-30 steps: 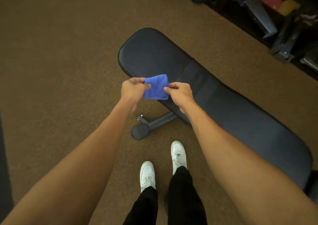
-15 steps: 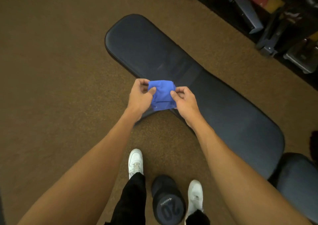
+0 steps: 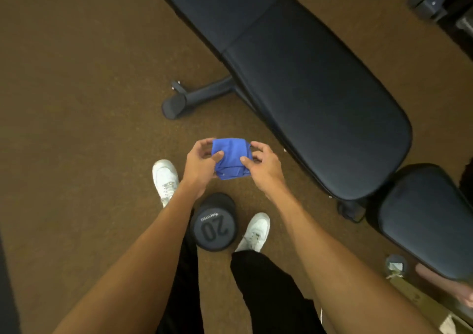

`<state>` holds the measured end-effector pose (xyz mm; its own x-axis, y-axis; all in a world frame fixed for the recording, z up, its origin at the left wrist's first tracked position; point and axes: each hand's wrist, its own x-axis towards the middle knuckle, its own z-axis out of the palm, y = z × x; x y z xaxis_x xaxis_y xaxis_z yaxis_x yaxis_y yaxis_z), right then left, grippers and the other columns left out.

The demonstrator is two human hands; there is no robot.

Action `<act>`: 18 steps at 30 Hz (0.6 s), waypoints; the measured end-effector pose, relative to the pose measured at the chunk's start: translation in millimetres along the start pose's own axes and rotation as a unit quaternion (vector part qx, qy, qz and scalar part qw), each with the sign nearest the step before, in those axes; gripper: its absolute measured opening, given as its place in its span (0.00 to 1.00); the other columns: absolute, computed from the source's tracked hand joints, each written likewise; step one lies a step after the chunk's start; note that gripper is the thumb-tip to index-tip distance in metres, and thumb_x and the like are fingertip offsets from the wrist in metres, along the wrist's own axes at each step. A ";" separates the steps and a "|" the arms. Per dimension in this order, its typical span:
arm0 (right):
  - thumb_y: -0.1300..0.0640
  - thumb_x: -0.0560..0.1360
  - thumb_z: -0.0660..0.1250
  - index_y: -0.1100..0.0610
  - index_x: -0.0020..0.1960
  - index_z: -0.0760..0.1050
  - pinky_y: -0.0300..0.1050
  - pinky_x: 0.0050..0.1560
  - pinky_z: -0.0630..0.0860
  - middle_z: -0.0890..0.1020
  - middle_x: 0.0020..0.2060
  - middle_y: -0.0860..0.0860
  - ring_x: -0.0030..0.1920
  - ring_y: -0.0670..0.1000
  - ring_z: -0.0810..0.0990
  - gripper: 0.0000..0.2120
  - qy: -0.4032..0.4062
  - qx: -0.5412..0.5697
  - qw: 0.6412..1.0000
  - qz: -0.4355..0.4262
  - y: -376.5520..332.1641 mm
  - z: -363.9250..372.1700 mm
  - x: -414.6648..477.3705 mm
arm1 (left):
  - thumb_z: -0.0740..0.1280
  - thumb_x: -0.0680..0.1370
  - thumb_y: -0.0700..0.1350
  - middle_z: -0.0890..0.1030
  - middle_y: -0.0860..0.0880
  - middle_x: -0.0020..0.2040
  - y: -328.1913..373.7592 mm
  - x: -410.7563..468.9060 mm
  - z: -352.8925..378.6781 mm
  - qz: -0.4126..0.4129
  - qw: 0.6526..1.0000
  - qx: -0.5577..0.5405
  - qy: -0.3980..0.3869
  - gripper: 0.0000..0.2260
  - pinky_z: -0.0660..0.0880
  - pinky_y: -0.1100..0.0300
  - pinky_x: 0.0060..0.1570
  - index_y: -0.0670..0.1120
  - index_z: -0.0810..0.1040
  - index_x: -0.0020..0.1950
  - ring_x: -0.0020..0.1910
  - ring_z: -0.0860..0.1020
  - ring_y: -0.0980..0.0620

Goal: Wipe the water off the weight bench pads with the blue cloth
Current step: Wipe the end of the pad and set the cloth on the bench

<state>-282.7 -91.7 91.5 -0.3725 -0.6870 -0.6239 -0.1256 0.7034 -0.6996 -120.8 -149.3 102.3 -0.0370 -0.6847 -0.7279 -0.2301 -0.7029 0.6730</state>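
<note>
Plainly the weight bench is the largest thing in view. Its long back pad runs from 12 o'clock down toward 4 o'clock, and the smaller seat pad sits just past its end at 4 o'clock. No water can be made out on either dark pad; the frame is too dim and blurred to tell. A dumbbell marked 20 stands on end on the carpet between two white shoes. The blue cloth hangs in the air above it near the middle of the view, clear of the bench, with the back pad's near edge at 2 o'clock from it.

The step looks like readying the cloth. It is best folded into a flat wad with one broad face and laid flat at one end of the back pad. It can then be drawn in long overlapping strokes and turned to a dry face before the seat pad. The dumbbell underfoot wants minding when stepping in.

The left grip pinches the cloth's 9 o'clock edge, thumb on top and fingers curled behind. The right grip pinches the 3 o'clock edge likewise. Both close on fabric alone.
</note>
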 end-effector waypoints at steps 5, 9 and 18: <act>0.57 0.76 0.77 0.54 0.70 0.77 0.52 0.65 0.78 0.87 0.50 0.48 0.50 0.48 0.85 0.23 -0.039 -0.050 0.997 0.038 72.9 24.0 -36.1 | 0.74 0.81 0.37 0.87 0.45 0.58 -104.5 -8.4 -7.2 -0.055 0.996 0.055 0.034 0.14 0.82 0.35 0.61 0.43 0.82 0.66 0.59 0.86 0.42; 0.57 0.78 0.76 0.53 0.70 0.76 0.50 0.62 0.79 0.81 0.39 0.38 0.48 0.47 0.83 0.22 -0.058 -0.080 0.993 0.066 118.7 47.2 -56.9 | 0.76 0.81 0.43 0.87 0.48 0.58 -172.5 -15.0 -18.5 -0.085 0.989 0.108 0.049 0.16 0.82 0.39 0.63 0.45 0.82 0.68 0.59 0.85 0.45; 0.60 0.79 0.74 0.56 0.69 0.76 0.49 0.60 0.81 0.87 0.53 0.52 0.52 0.49 0.83 0.20 -0.082 -0.098 0.984 0.123 193.1 98.4 -78.7 | 0.73 0.83 0.43 0.83 0.42 0.67 -243.3 -30.7 -30.7 -0.126 0.964 0.226 0.059 0.20 0.73 0.55 0.65 0.41 0.76 0.74 0.68 0.80 0.42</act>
<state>-187.2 80.2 -28.7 -0.2630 -0.4997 -0.8253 -0.2311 0.8631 -0.4489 -33.9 36.8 -35.1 0.1801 -0.5396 -0.8224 -0.6186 -0.7122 0.3318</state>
